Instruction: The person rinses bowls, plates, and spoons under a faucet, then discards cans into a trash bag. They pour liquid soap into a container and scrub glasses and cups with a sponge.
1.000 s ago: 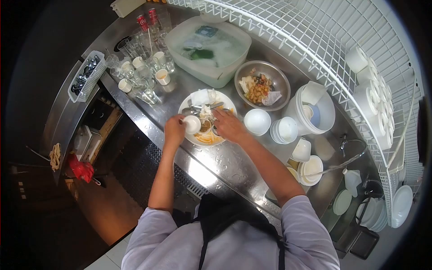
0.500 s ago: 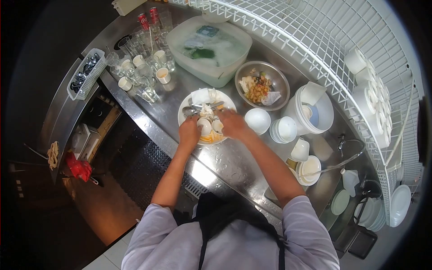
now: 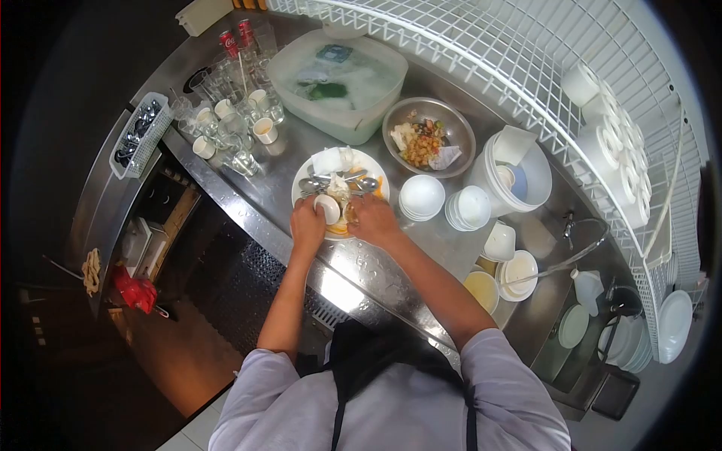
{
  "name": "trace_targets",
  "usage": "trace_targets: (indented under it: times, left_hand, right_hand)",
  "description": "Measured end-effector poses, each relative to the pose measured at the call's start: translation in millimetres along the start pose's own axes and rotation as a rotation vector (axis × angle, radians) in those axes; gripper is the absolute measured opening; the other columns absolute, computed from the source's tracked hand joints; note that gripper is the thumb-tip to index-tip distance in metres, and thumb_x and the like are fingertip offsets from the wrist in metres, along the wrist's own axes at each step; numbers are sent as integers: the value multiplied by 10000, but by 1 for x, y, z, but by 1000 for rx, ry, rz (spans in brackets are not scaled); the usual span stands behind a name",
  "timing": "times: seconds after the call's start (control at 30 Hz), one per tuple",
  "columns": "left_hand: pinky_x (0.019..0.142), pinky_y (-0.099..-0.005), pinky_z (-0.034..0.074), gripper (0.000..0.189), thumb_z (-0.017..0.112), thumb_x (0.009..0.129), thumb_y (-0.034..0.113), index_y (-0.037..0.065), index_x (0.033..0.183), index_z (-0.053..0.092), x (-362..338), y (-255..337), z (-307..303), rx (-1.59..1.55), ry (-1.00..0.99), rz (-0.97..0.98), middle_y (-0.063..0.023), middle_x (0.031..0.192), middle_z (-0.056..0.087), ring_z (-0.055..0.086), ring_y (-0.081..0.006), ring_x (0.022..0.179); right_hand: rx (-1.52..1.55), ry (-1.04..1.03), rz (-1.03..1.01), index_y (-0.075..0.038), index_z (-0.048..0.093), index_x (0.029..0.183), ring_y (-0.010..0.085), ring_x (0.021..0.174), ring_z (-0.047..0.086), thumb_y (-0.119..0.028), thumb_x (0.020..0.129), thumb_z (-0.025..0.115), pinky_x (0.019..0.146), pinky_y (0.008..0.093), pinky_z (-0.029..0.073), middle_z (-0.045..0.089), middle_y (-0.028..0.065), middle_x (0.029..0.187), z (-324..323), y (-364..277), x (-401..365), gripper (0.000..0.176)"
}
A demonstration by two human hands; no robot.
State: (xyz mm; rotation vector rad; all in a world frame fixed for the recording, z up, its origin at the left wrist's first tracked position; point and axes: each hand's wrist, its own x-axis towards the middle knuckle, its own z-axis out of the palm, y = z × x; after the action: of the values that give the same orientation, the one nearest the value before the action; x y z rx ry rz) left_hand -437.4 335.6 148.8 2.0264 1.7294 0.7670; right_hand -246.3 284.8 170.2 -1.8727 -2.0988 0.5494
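On the steel counter in front of me is a white plate (image 3: pixel 302 174) with cutlery (image 3: pixel 366 183), crumpled white napkins (image 3: pixel 329 161) and orange food scraps (image 3: pixel 338 228). At the plate's near left side, my left hand (image 3: pixel 307 225) is closed on a small white cup (image 3: pixel 326 208), its mouth facing up. Across from it, my right hand (image 3: pixel 374 218) has its fingers curled round a second small cup (image 3: pixel 349 213), mostly hidden by the fingers and seemingly tilted.
Behind the plate stand a tub of soapy water (image 3: pixel 361 120) and a steel bowl of food scraps (image 3: pixel 468 143). Glasses and paper cups (image 3: pixel 265 130) crowd the left. Stacked white bowls (image 3: pixel 422 197), a white bucket (image 3: pixel 541 188) and a tap (image 3: pixel 569 229) are on the right. A wire rack (image 3: pixel 519 75) overhangs the back.
The two small cups have moved apart, the left one leftward with my left hand. The right cup has turned in my right hand. The whole view has shifted slightly.
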Motion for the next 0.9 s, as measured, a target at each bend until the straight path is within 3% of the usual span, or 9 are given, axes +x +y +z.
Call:
trace_targets:
  times: [0.1, 0.17, 0.23, 0.27, 0.33, 0.43, 0.47, 0.6, 0.9]
  left_hand:
    - [876, -483, 533, 280, 638, 921, 146, -2, 1151, 697, 2, -8, 3, -143, 38, -72, -282, 1100, 675, 671, -432, 992]
    - [850, -463, 544, 322, 639, 941, 176, 3, 1212, 661, 7, -46, 29, -209, 31, -167, -219, 1088, 699, 692, -359, 983]
    - [717, -414, 550, 349, 621, 956, 212, 51, 1266, 621, 18, -69, 44, -648, -89, -523, -114, 1027, 706, 686, -240, 936]
    - [588, -327, 502, 394, 611, 929, 266, 112, 1291, 592, 18, -75, 40, -852, -137, -591, -37, 984, 685, 654, -152, 849]
    - [530, -266, 459, 456, 599, 860, 341, 118, 1259, 604, 15, -81, 33, -1015, -197, -538, -28, 992, 690, 654, -155, 769]
    - [611, -282, 572, 559, 580, 831, 346, 97, 1331, 563, -6, -7, -4, -1141, -264, -449, -76, 1092, 690, 696, -196, 885]
    - [844, -352, 606, 555, 539, 899, 341, 80, 1388, 526, -17, 17, -14, -1193, -348, -406, -116, 1227, 661, 680, -228, 1081]
    - [1114, -418, 441, 495, 437, 1061, 393, 41, 1398, 524, -68, 115, -7, -1446, -559, -460, -120, 1366, 606, 571, -253, 1294]
    - [969, -440, 549, 423, 567, 1030, 398, 86, 1316, 582, -194, 280, 128, -1519, -1327, -925, -81, 1288, 647, 634, -237, 1177]
  right_hand:
    - [-9, 33, -47, -9, 614, 1181, 377, 1101, 608, -261, 729, 809, 932, 481, 516, 611, 223, 1111, 18, 2, 6, 553]
    - [-2, 45, -57, -2, 612, 1176, 381, 1088, 606, -238, 701, 818, 928, 478, 525, 611, 228, 1095, 21, 7, 5, 569]
    - [10, -9, -76, 20, 611, 1169, 379, 1109, 596, -225, 705, 807, 962, 477, 518, 612, 232, 1119, 14, 7, 3, 560]
    - [5, 27, -76, 32, 615, 1163, 382, 1125, 594, -240, 712, 798, 975, 473, 514, 613, 234, 1146, 21, 13, 3, 558]
    - [115, 225, -45, 19, 616, 1217, 390, 1159, 592, -293, 716, 796, 987, 467, 509, 594, 244, 1206, 21, 12, -8, 617]
    - [368, 469, 10, -29, 584, 1315, 390, 1194, 582, -287, 709, 811, 1002, 471, 499, 586, 225, 1244, -28, -13, -54, 696]
    - [420, 498, -18, -41, 572, 1336, 388, 1209, 576, -283, 709, 815, 1016, 470, 492, 586, 218, 1260, -49, -20, -70, 715]
    - [388, 558, -145, -55, 521, 1405, 371, 1290, 538, -273, 721, 828, 1090, 466, 438, 566, 185, 1370, -85, -6, -140, 780]
    - [312, 511, 277, -13, 424, 1496, 387, 1439, 404, -308, 844, 764, 1167, 479, 351, 451, 214, 1527, -105, 127, -331, 792]
